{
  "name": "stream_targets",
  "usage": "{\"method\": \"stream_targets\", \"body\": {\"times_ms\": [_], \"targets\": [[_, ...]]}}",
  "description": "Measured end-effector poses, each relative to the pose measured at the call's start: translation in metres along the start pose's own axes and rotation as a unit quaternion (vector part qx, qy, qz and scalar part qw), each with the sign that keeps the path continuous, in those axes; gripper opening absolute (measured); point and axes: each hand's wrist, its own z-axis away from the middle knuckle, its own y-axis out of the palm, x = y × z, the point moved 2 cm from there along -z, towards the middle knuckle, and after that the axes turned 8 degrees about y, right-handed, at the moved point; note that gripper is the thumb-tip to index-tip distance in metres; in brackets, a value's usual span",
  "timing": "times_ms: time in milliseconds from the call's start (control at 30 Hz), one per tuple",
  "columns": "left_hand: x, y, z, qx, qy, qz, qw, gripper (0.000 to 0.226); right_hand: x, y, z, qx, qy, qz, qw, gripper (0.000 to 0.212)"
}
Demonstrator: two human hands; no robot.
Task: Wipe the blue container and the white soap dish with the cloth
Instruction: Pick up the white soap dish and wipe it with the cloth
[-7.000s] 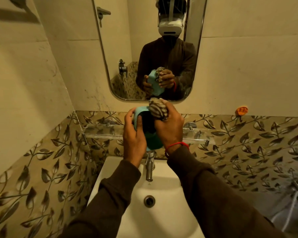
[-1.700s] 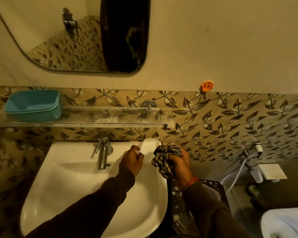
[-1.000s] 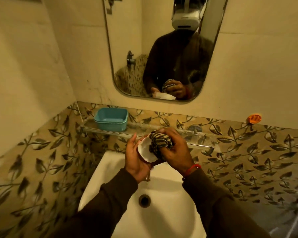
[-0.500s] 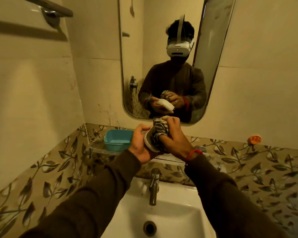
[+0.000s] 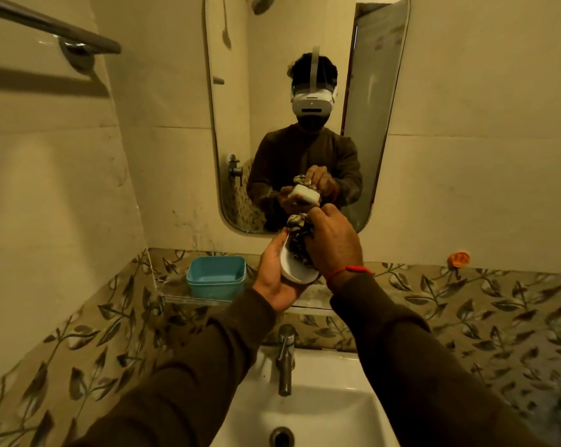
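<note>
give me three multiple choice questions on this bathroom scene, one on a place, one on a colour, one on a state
1. Where is the blue container?
A. in the sink
B. on the glass shelf
C. in a hand

2. What colour is the thread on the right wrist?
A. red
B. green
C. white

3. What is the cloth doing?
A. hanging on the towel bar
B. lying in the sink
C. pressed into the soap dish

Answers: B, it stands on the glass shelf; A, the thread is red; C, the right hand pushes it into the soap dish held by the left hand.

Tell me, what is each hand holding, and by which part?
The left hand cups the white soap dish from underneath and behind. The right hand grips the bunched checked cloth, pressing it into the dish.
</note>
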Motion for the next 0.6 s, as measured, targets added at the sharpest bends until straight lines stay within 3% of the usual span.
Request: {"method": "stream_targets", "body": {"times_ms": [200,433,500,600], "targets": [[-0.015,-0.001,0.0,0.021,0.001,-0.022,1.0,0.051,0.009,-0.019,0.005,0.073,-0.033,-0.097,0.992,0.037],[-0.022,-0.008,0.005,0.015,-0.016,-0.049,0.999,0.067,0.022,-0.025,0.024,0.19,-0.144,-0.096,0.966,0.03],[-0.017,-0.009,0.007,0.006,-0.02,-0.029,0.999,0.066,0.021,-0.029,0.021,0.168,-0.143,-0.072,0.973,0.032],[-0.02,-0.004,0.009,0.005,-0.003,-0.014,1.0,0.056,0.021,-0.03,0.019,0.072,-0.156,-0.036,0.984,0.027]]}}
